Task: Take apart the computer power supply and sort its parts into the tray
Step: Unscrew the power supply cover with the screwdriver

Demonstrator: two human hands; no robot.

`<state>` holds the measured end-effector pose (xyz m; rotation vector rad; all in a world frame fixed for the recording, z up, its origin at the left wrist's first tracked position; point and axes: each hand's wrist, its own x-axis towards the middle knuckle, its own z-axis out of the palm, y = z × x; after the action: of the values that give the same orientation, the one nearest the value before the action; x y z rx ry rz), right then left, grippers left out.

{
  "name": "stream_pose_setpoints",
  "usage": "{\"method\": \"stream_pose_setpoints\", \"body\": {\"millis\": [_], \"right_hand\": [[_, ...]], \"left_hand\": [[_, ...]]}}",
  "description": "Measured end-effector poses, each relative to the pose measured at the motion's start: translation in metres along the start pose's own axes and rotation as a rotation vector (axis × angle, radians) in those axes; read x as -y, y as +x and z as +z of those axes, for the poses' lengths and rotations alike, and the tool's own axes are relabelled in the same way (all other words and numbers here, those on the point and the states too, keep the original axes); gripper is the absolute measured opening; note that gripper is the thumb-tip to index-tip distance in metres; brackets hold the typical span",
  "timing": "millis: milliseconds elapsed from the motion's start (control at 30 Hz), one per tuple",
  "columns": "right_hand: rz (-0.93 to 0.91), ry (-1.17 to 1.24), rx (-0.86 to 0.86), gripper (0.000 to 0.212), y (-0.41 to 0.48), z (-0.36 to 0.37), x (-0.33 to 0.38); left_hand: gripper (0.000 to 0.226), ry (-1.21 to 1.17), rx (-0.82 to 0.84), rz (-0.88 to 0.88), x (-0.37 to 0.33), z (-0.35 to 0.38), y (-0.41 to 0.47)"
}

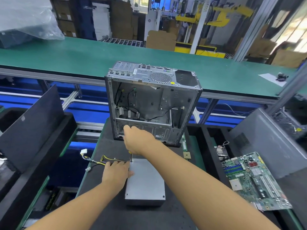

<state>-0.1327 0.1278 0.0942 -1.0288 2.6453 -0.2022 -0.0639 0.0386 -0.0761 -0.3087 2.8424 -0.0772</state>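
Far out to the left of my left hand, a dark panel [33, 123] leans tilted against a black foam block. Just beyond that hand's fingertips, a bundle of yellow and black cables [99, 161] trails off to the left and ends in a white plug.

My left hand [116, 173] lies palm down on the far left corner of the power supply [146, 183]. Its fingers are relaxed and gripping nothing, and the thumb rests on the grey lid. The power supply sits flat on the dark mat, under and between my two forearms.

My right hand [137, 141] is closed round the handle of a screwdriver [131, 157]. The shaft stands upright, with its tip at the lid's far left corner, just beside my left thumb.

Right behind this hand, the opened computer case [152, 103] stands on end with loose black wires inside. Well off to the right of my right forearm, a green motherboard [252, 178] lies tilted over a black foam tray [204, 135].
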Motion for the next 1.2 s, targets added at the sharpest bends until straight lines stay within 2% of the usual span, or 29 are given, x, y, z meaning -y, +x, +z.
{"method": "stream_pose_setpoints", "body": {"millis": [100, 400, 733, 867, 1033, 1200], "right_hand": [[-0.001, -0.006, 0.007, 0.007, -0.0021, -0.0008, 0.0008], [0.034, 0.027, 0.056, 0.021, -0.0051, -0.0014, 0.0005], [0.050, 0.032, 0.052, 0.014, -0.0068, -0.0024, 0.0026], [0.047, 0.041, 0.067, 0.021, -0.0069, -0.0016, 0.0032], [0.042, 0.011, 0.019, 0.041, -0.0040, 0.0011, 0.0034], [0.015, 0.016, 0.001, 0.018, -0.0045, 0.0014, 0.0054]], "left_hand": [[0.049, -0.029, 0.020, -0.005, -0.0003, -0.0006, -0.0001], [0.044, -0.025, 0.051, -0.008, -0.0005, -0.0010, -0.0003], [0.040, -0.046, 0.052, -0.003, 0.0014, -0.0012, -0.0006], [0.036, -0.092, 0.062, 0.000, 0.0009, -0.0005, 0.0006], [0.038, -0.136, 0.059, -0.002, 0.0019, -0.0001, 0.0005], [0.037, -0.148, 0.079, -0.002, 0.0024, -0.0002, 0.0008]]}}
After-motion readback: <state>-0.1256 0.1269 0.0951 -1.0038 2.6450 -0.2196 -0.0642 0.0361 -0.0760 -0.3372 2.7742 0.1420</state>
